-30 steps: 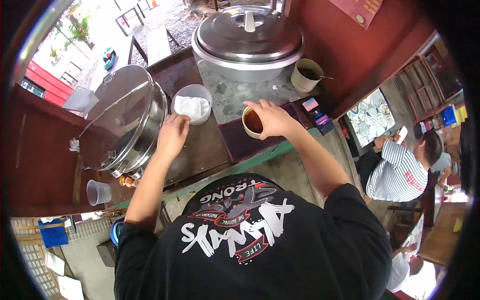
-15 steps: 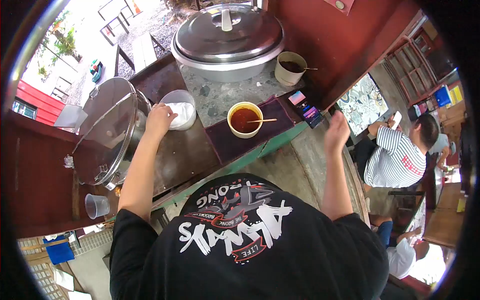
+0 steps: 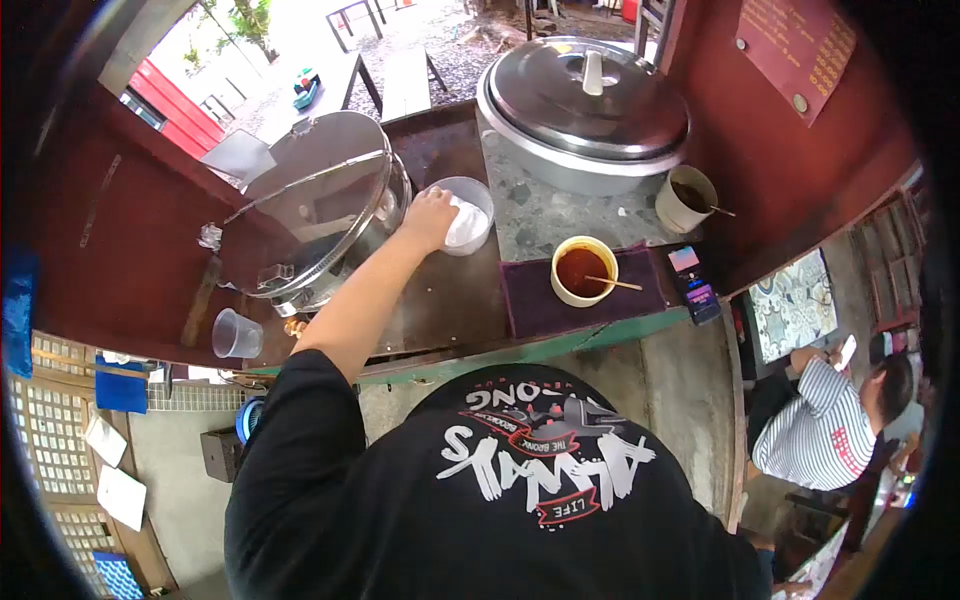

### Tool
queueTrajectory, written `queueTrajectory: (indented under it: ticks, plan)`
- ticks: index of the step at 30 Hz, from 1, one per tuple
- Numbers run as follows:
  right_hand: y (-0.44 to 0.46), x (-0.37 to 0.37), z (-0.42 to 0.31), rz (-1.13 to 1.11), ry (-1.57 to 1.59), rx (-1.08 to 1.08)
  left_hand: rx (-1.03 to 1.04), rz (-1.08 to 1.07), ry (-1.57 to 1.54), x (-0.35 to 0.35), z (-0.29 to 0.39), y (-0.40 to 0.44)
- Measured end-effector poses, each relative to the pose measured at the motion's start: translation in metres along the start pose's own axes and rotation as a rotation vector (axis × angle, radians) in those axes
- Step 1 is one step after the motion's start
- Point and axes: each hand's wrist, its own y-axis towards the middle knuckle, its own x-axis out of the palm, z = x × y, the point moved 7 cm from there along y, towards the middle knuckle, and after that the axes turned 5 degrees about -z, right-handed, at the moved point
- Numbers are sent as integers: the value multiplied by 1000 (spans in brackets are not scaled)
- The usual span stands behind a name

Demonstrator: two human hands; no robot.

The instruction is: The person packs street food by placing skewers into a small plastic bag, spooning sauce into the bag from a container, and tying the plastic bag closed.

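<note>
My left hand [image 3: 430, 219] reaches into a clear round plastic tub [image 3: 480, 190] on the counter. Its fingers are bent and closed against a bunch of thin white material [image 3: 465, 223] in the tub, which could be plastic bags or tissue; the fingertips are partly hidden. My right hand is out of view. Right of the tub, a yellowish bowl of red-brown sauce [image 3: 582, 275] with a wooden-handled spoon rests on a dark purple cloth [image 3: 530, 305].
A large lidded metal pot [image 3: 585, 110] stands at the back, beside a pale container of dark sauce [image 3: 687, 199]. Left is a steel vessel with a clear cover [image 3: 320, 190]. A plastic cup [image 3: 237, 333] and phone [image 3: 695, 285] lie near the edges. A person in stripes [image 3: 815, 425] sits at right.
The view has swung left, so the counter things appear farther right. My right hand, raised near the phone before, has left the view. My left hand stays at the tub, farther over the white material.
</note>
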Motion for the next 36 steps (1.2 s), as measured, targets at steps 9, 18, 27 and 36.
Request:
queueTrajectory:
  ticks: [9, 18, 27, 36]
  plan:
    - [-30, -63, -100, -64, -15, -229, 46, 58, -11, 17, -2, 13]
    - [-238, -196, -365, 89, -5, -1087, -272, 156, -646, -12, -33, -9]
    - [-262, -256, -533, 430, -25, -1326, -361, 397, -824, -23, -34, -32]
    - [-186, -228, -632, 608, -540, -1306, -494, 535, -1173, -48, -21, -112]
